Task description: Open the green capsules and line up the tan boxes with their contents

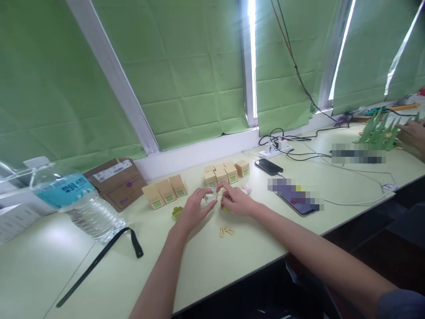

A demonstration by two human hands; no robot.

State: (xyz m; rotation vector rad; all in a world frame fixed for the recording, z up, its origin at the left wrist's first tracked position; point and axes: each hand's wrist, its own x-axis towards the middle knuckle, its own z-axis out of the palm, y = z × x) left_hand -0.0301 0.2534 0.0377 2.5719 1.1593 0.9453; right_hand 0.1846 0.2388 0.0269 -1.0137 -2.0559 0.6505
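A: Hands?
B: Left hand and right hand meet mid-desk, fingertips together. Both grips are pinched on a small clear piece, too small to tell what it is.
A: Where's the piece?
B: Between the 2 hands, low over the desk. Can't tell if it touches. It's at 6 o'clock of the tan box cluster.
A: Near the left hand?
B: Green flower-shaped bit just beside it at 9 o'clock. Row of 3 tan boxes at 10 o'clock.
A: Near the right hand?
B: Yellow loops at 6 o'clock, lying flat, apart from the hand. Pink bit at 1 o'clock, touching or nearly.
A: Rest?
B: Black phone at 2 o'clock of the hands, with a power strip and cables behind it. Water bottle on its side well off at 9 o'clock, cardboard box behind it, black strap at 8 o'clock. A co-worker's hand is far off at 2 o'clock by green spiky pieces.
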